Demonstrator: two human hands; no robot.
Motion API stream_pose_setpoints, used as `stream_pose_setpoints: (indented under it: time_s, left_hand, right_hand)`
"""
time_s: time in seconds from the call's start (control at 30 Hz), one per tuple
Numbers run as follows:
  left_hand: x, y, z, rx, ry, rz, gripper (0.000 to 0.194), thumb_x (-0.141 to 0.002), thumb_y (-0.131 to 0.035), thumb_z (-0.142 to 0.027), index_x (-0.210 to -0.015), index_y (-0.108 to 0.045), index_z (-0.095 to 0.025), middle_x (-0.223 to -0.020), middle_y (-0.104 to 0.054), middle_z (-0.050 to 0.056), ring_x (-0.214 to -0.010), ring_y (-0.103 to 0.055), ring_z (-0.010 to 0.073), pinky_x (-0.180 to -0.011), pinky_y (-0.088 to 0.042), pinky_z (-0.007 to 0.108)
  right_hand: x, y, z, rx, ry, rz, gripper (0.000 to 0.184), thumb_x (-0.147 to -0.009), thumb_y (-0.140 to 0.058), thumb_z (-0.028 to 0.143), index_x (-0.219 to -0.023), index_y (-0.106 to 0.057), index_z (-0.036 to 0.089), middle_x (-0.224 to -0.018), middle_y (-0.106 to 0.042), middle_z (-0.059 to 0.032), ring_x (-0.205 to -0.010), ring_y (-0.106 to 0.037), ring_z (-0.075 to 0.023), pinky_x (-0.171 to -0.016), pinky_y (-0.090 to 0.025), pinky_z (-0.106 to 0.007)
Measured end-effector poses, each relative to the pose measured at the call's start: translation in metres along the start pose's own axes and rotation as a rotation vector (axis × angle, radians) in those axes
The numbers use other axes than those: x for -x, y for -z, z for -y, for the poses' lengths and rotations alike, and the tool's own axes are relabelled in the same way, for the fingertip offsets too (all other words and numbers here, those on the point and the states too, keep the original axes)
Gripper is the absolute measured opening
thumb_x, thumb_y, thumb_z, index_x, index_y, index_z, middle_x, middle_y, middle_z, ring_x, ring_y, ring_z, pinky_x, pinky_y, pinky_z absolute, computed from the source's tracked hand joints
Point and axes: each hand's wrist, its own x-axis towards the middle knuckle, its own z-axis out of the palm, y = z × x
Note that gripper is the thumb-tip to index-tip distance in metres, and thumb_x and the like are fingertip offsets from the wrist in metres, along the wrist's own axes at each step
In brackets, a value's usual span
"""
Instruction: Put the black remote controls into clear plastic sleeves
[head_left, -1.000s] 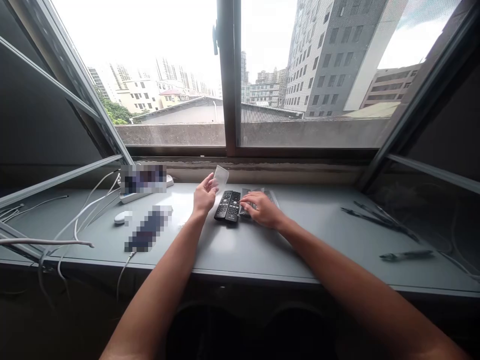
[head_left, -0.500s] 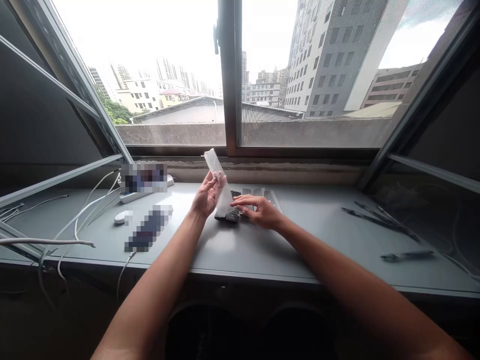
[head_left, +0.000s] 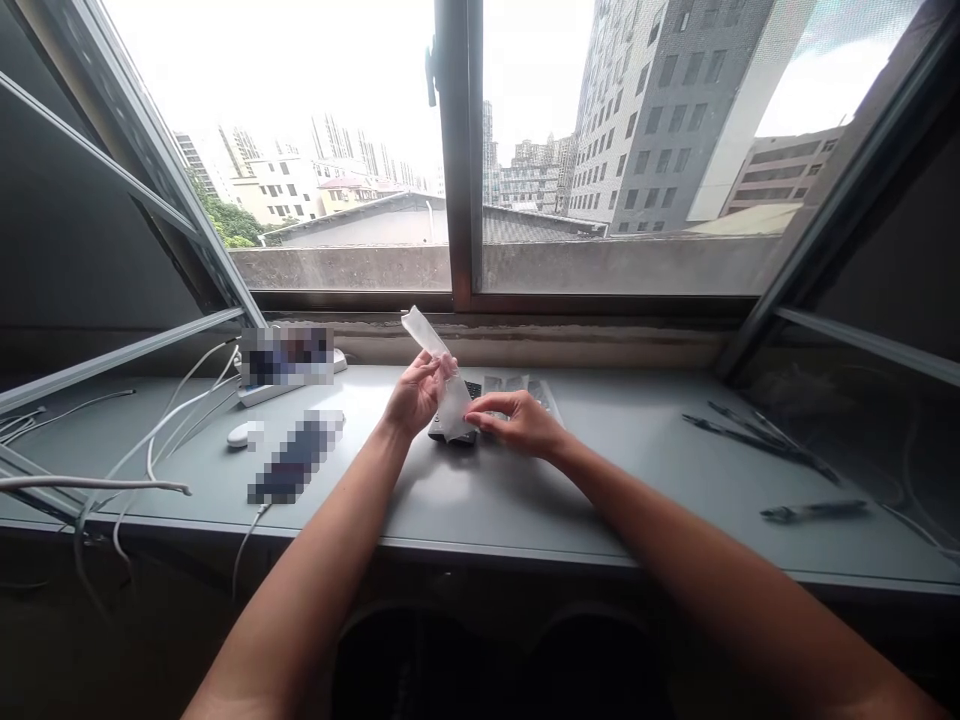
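Fingers of the left hand (head_left: 412,402) grip a translucent sleeve (head_left: 454,408) by its middle and those of the right hand (head_left: 523,424) pinch its lower edge, with partly hidden black remotes (head_left: 472,389) beneath them on the tabletop (head_left: 480,510), clear packets (head_left: 541,392) just behind the right fingers, and a window frame (head_left: 459,200) well beyond.

You can read no text, brand, number or sign here; key markings on the remote controls (head_left: 473,390), partly covered by the translucent sleeve (head_left: 452,408), are too small.
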Motion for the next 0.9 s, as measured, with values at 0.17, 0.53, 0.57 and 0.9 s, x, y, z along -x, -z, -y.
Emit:
stream_pose_setpoints:
  time_s: [0.17,0.53,0.57,0.9]
  left_hand:
    - [-0.006,0.008,0.000,-0.041,-0.077,-0.125,0.027,-0.093,-0.064,-0.002,-0.111,-0.066,-0.021,-0.107,-0.073,0.005,-0.104,-0.075,0.0144,-0.112,-0.056,0.030]
    - [0.008,-0.007,0.006,-0.240,0.305,0.141,0.045,-0.100,-0.075,-0.050,-0.120,-0.076,-0.010,-0.126,-0.076,0.022,-0.121,-0.074,0.0326,-0.106,-0.063,0.041]
    - [0.006,-0.004,0.007,-0.271,0.291,0.125,0.036,-0.098,-0.078,-0.040,-0.118,-0.077,-0.009,-0.121,-0.078,0.021,-0.114,-0.077,0.0292,-0.102,-0.064,0.038]
    - [-0.014,0.017,0.009,-0.232,0.017,-0.099,0.024,-0.093,-0.081,-0.015,-0.116,-0.079,-0.014,-0.113,-0.082,0.012,-0.103,-0.080,0.0221,-0.102,-0.064,0.034]
  right_hand:
    - [-0.005,0.002,-0.008,-0.055,0.048,-0.321,0.033,-0.089,-0.084,0.045,-0.109,-0.073,0.022,-0.091,-0.077,-0.0035,-0.086,-0.075,-0.0214,-0.089,-0.064,-0.039]
    - [0.000,0.007,-0.003,0.375,0.356,-0.365,0.018,-0.105,-0.066,0.024,-0.107,-0.082,0.030,-0.112,-0.080,-0.0068,-0.111,-0.069,-0.0291,-0.101,-0.060,-0.048]
    - [0.000,0.006,-0.003,0.385,0.377,-0.339,0.020,-0.105,-0.065,0.023,-0.107,-0.083,0.031,-0.113,-0.080,-0.0063,-0.114,-0.067,-0.0297,-0.103,-0.059,-0.050]
    - [-0.001,0.007,0.001,0.388,0.274,-0.441,0.033,-0.105,-0.058,0.018,-0.127,-0.080,0.028,-0.129,-0.077,-0.0095,-0.129,-0.064,-0.0312,-0.117,-0.053,-0.053]
